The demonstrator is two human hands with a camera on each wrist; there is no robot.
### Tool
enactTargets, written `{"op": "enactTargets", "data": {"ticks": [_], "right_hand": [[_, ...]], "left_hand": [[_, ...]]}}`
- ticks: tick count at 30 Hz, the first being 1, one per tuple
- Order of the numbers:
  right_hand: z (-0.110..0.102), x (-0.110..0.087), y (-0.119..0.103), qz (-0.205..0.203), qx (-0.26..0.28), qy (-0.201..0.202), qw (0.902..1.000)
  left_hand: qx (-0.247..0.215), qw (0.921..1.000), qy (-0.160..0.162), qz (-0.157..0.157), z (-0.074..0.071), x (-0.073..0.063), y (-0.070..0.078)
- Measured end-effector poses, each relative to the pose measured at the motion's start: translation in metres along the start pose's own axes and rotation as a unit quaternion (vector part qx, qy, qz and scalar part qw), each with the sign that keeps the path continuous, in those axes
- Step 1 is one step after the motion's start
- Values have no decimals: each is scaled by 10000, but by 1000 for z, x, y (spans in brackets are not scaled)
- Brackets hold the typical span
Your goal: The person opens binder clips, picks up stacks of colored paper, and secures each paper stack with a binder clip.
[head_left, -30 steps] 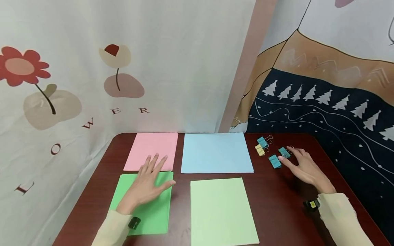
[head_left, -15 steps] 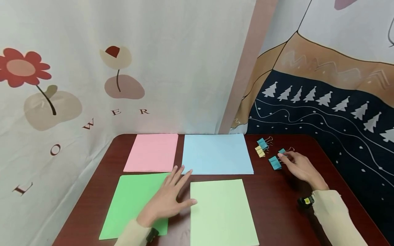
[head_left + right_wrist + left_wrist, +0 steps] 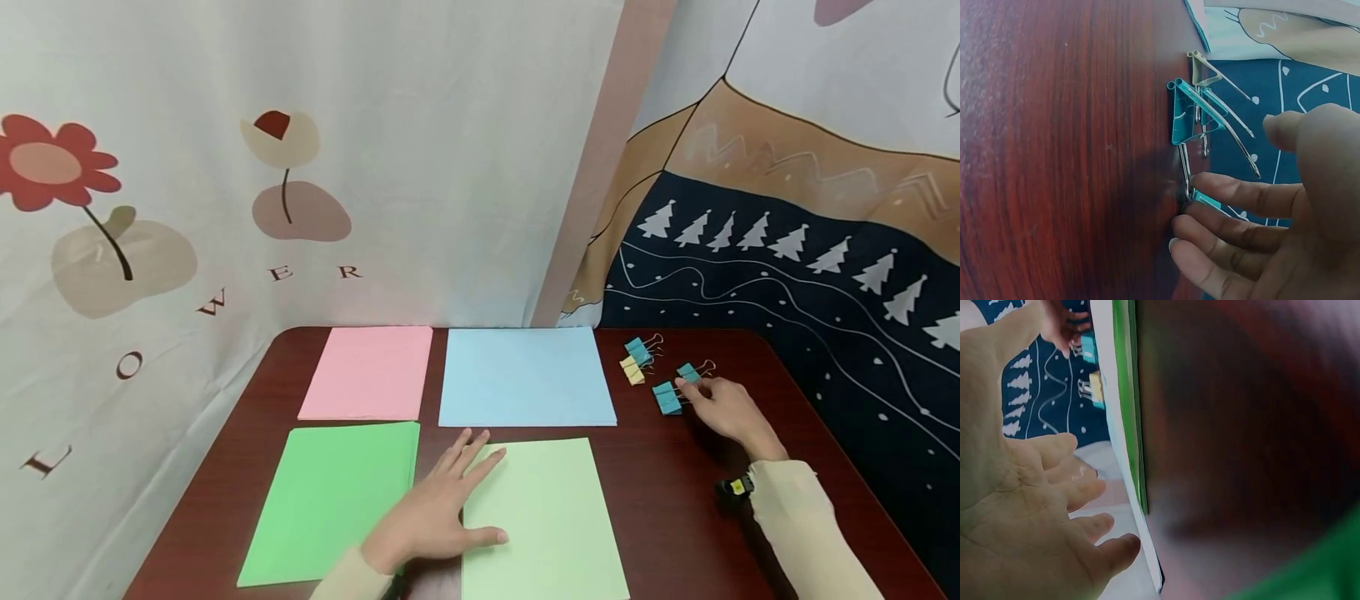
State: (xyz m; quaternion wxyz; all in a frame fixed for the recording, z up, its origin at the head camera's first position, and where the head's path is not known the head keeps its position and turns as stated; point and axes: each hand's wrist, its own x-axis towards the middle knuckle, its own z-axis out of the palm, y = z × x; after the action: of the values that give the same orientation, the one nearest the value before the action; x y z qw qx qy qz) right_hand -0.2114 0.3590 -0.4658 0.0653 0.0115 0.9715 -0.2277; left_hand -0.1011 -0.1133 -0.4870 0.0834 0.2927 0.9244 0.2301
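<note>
My left hand (image 3: 435, 517), fingers spread, is over the left edge of a light green paper stack (image 3: 555, 517). Whether it touches the paper cannot be made out. In the left wrist view its palm faces the stack's edge (image 3: 1125, 394). At the right, my right hand (image 3: 735, 417) reaches in at the teal binder clips. The nearer teal clip (image 3: 1188, 119) has its wire handles between my parted thumb and index finger. Another teal clip (image 3: 688, 372) is partly behind my fingertips. Beyond them, a yellow clip (image 3: 632, 370) sits beside a third teal clip (image 3: 640, 350).
A green paper stack (image 3: 330, 500) lies left of the light green one. Pink paper (image 3: 367, 371) and a blue stack (image 3: 528, 375) lie along the back edge of the dark red table (image 3: 675, 517). Printed curtains (image 3: 450, 167) hang right behind the table.
My left hand has moved right, from the green stack to the light green stack's edge. The right hand has shifted slightly left, its thumb and fingers closer together by the near teal clips.
</note>
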Motion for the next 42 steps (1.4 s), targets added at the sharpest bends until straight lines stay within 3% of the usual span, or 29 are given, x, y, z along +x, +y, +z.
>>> {"op": "enactTargets", "data": {"ticks": [5,12,17,24,29,36,42], "right_hand": [[2,3,-1,-43,-30,24,10000],[3,3,0,-204,-33,52,9998],[1,2,-1,-164,-29,-109,9998],[-5,-1,-6,157,189,-407,9989],[-7,0,-7,359,661,-562,9956],[-10,3,-9,1221,1520,-723,9781],[-4,8,-10,1641,1763,-513,9692]], "left_hand": [[244,9994,-149,171,5,-1,8],[326,9975,-629,57,3,-2,16],[446,9966,-688,34,4,-1,18],[492,9961,-730,-19,4,1,17],[440,9962,-755,-44,3,0,17],[397,9963,-757,-67,3,1,17],[399,9963,-759,-104,3,0,19]]}}
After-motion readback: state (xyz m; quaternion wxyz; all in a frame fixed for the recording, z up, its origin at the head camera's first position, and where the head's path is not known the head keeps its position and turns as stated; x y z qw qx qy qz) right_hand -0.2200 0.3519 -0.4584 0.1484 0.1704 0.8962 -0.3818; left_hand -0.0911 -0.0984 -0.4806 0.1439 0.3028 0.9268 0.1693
